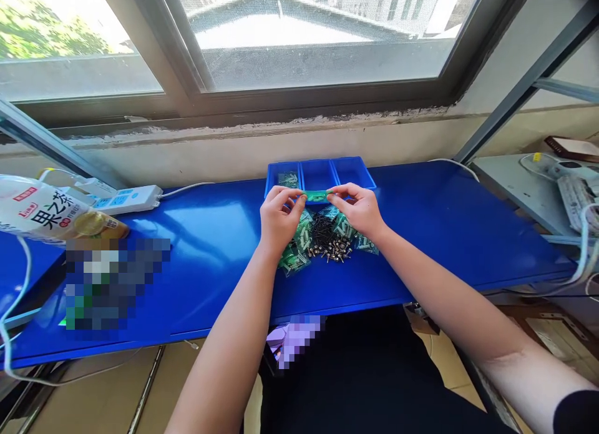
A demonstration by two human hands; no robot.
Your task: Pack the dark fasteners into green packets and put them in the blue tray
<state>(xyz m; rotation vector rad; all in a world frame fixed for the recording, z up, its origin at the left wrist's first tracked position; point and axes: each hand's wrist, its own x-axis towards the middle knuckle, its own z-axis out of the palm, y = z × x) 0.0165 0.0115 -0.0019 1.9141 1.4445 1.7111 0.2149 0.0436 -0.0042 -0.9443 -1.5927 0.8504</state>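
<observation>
My left hand (282, 217) and my right hand (358, 210) pinch the two ends of a small green plastic bag (317, 196), stretched level between them. It hangs just in front of a blue three-compartment tray (317, 167). Small bags with pale pieces (287, 179) lie in the tray's left compartment. Below my hands, on the blue table, several green-tinted bags of small pale pieces (294, 259) surround a pile of black screw-like parts (322, 229) and a heap of small shiny metal parts (333, 250). What the held bag contains is too small to tell.
To the left on the blue table (210, 284) are a large drink bottle (42, 212) lying on its side, a white power strip (126, 198) and a blurred-out item (112, 284). A window (318, 53) rises behind. Metal posts (505, 90) and cables flank the table.
</observation>
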